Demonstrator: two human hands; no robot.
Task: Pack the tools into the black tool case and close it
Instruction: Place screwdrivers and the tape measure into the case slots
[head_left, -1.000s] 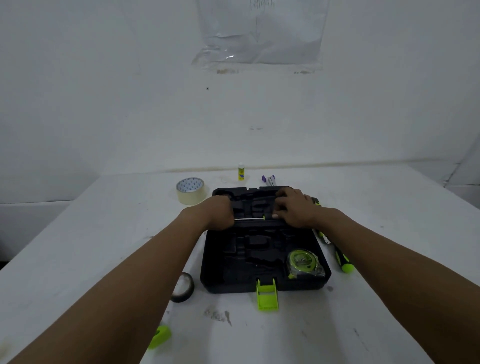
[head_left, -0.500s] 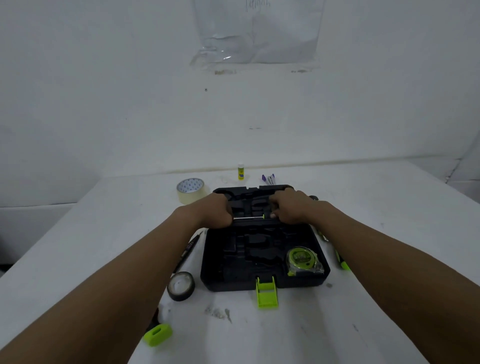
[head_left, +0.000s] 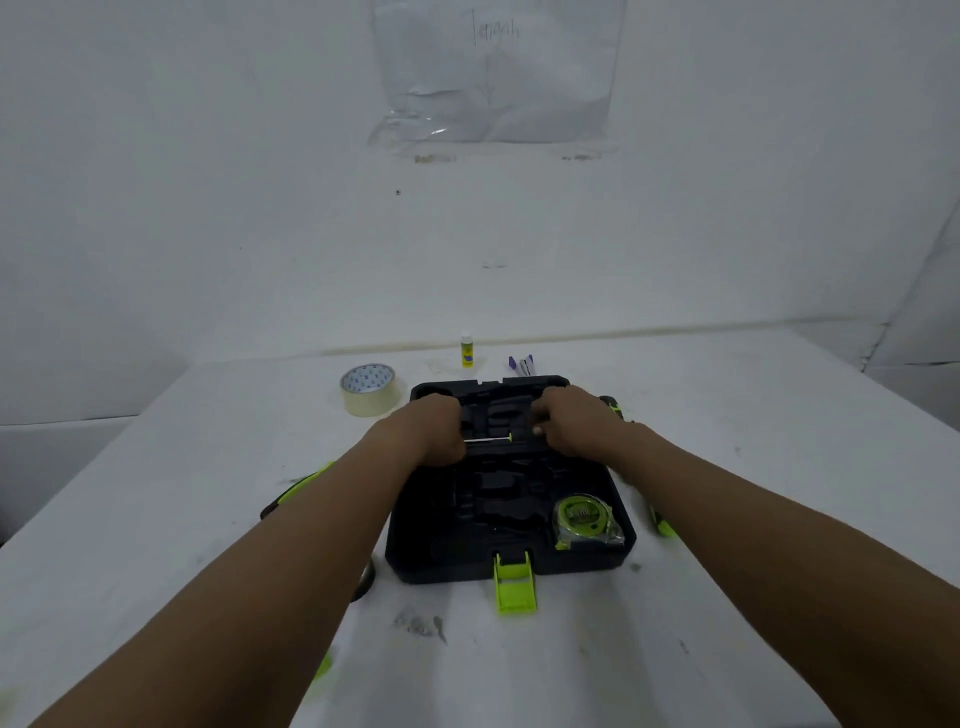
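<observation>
Both hands sit over the far half of the black tool case (head_left: 511, 519), and I see my left hand (head_left: 436, 428) curled into a fist around one end of a thin screwdriver (head_left: 488, 440), whose bare metal shaft runs sideways across the tray to a small green collar. My right hand (head_left: 571, 423) is bent over the other end with its fingers folded down and the thumb tucked under; I take it to be gripping the handle, though the handle itself is hidden beneath the palm. Both forearms reach straight out from the near edge of the worktop (head_left: 779, 467), roughly parallel, wrists level. The case lies open and flat near the middle of the worktop, its moulded black insert showing several bare recesses, with a lime-green latch (head_left: 514, 584) hanging off its near edge. A green tape measure (head_left: 584, 522) sits in the near right recess of the insert. Green-handled tools lie on the worktop just beside the case: one at its left side (head_left: 298, 491), partly behind my left forearm, and one at its right side (head_left: 662, 525). Toward the far edge stand a roll of clear packing tape (head_left: 368, 389), a small glue stick (head_left: 467, 351) and some purple-capped markers (head_left: 521, 364).
</observation>
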